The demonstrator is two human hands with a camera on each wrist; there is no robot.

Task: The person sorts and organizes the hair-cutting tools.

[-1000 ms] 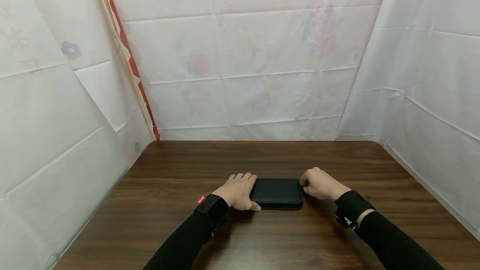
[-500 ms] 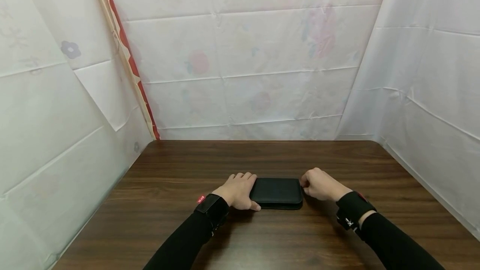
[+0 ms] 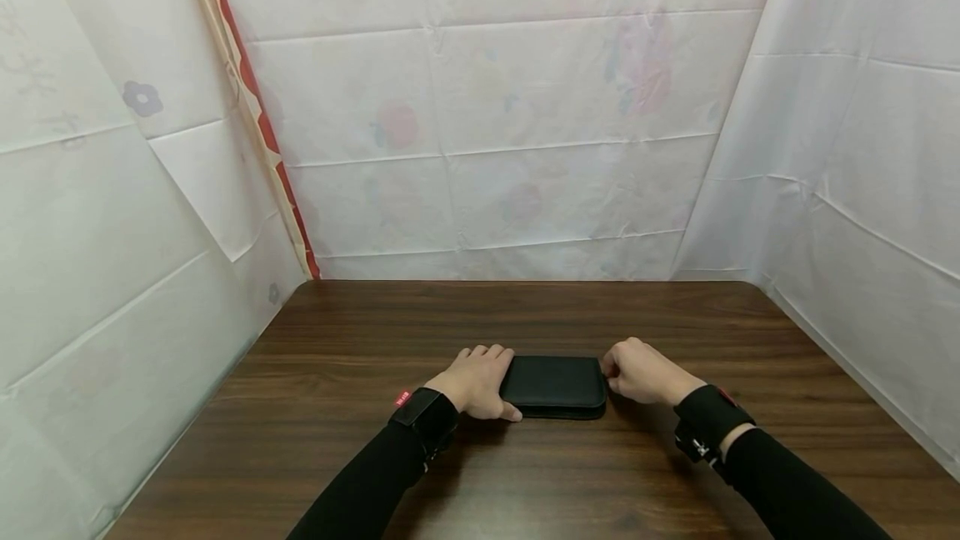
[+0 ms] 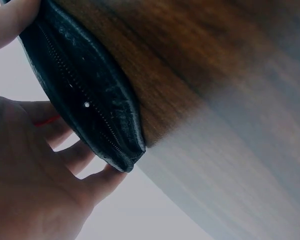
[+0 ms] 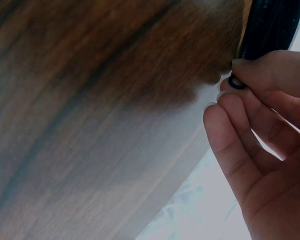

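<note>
A black zip wallet (image 3: pixel 558 386) lies flat on the brown table between the two hands. My left hand (image 3: pixel 474 385) grips its left end, with the thumb (image 4: pixel 12 22) at the near edge and the fingers spread along the far side. In the left wrist view, a row of zipper teeth (image 4: pixel 97 112) runs along the wallet's end. At the right end, my right hand (image 3: pixel 647 370) pinches a small black ring-shaped zipper pull (image 5: pixel 234 86) between thumb and index finger. The other right fingers are bent beside it.
The wood-grain table (image 3: pixel 375 473) reaches back to a white patterned sheet (image 3: pixel 480 198). Similar sheets hang at the left and right sides. A red and cream strip (image 3: pixel 258 111) runs down the back left corner. Both wrists wear black bands (image 3: pixel 425 422).
The right hand has shifted very slightly. The left hand and the wallet stay in place.
</note>
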